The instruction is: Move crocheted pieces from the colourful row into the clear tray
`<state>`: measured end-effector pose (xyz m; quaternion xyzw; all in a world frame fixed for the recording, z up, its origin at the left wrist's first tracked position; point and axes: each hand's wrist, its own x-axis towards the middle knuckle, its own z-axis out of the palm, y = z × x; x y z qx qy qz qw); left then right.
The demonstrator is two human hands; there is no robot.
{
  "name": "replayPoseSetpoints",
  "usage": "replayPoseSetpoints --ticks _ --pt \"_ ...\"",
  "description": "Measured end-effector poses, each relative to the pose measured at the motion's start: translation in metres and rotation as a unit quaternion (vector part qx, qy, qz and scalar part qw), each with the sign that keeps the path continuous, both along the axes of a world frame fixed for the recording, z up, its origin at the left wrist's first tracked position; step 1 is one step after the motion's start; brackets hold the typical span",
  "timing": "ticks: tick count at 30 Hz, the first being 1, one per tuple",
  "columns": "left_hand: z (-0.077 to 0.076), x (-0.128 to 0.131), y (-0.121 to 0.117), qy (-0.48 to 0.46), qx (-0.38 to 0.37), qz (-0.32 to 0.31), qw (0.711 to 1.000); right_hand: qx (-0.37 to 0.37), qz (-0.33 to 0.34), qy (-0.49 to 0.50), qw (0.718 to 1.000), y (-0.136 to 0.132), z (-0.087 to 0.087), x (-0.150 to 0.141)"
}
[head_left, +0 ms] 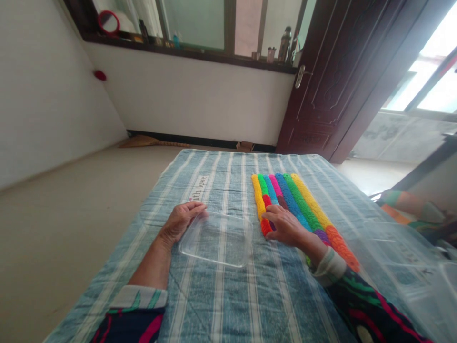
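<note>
My left hand (pixel 181 222) pinches the upper left corner of a shallow, clear plastic box or lid (pixel 214 240), which lies on the striped cloth. To the right of it are several rows of small, brightly coloured pieces (pixel 303 202), packed close side by side in yellow, green, blue, pink, red, purple and orange. My right hand (pixel 283 226) is over the near left part of these rows, its thumb and fingers curled around red and purple pieces. The palm and sleeve hide part of the rows. What kind of pieces they are, I cannot tell.
A blue striped cloth (pixel 214 305) covers the table. Clear plastic containers (pixel 403 257) stand at the right edge, blurred. Beyond the table are a broom (pixel 143 141) on the floor, a dark red door (pixel 321 85) and a window sill with a flask (pixel 284 45).
</note>
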<state>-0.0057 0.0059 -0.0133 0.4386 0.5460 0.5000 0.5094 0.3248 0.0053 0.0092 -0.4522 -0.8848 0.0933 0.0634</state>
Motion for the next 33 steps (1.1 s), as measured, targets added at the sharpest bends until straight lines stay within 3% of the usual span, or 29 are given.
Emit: replayPoseSetpoints --ticks 33 --pt "-0.0027 -0.0011 0.0012 -0.026 -0.003 -0.008 1.0 -0.002 -0.001 -0.004 1.0 0.0043 -0.0012 -0.0002"
